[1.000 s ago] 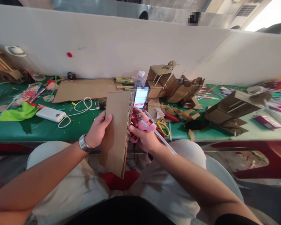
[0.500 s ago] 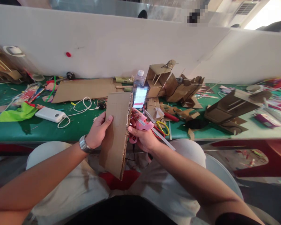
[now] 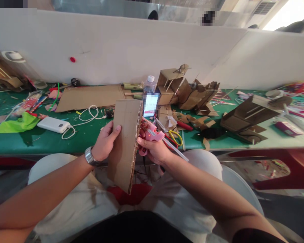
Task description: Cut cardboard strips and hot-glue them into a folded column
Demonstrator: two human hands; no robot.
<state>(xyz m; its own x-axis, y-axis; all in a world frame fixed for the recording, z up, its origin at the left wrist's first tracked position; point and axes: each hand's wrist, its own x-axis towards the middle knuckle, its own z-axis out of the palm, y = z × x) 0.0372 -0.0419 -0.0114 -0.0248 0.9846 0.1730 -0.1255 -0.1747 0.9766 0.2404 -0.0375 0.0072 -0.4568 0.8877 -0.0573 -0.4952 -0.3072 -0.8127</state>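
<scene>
My left hand (image 3: 107, 140) grips a folded or layered piece of cardboard (image 3: 125, 135) by its left side, thumb flat on its face. The cardboard stands tilted above my lap, its ragged corrugated edge turned to the right. In my right hand (image 3: 154, 146) is a pink glue gun (image 3: 150, 131) with a small orange light on its body; a clear glue stick (image 3: 176, 150) sticks out of its back. My right thumb rests against the cardboard's edge. The glue gun's nozzle is hidden behind the cardboard.
On the green table (image 3: 66, 143) lie a white power bank (image 3: 53, 125) with its cable, a flat cardboard sheet (image 3: 91, 98), a lit phone (image 3: 150, 104), yellow-handled scissors (image 3: 176, 137) and cardboard models (image 3: 245, 118). A plastic bottle (image 3: 150, 86) stands behind the phone. A white partition (image 3: 111, 47) rises at the back.
Almost nothing differs. Both hands keep their hold on the cardboard and the glue gun, with only a very slight shift of the glue gun and the view.
</scene>
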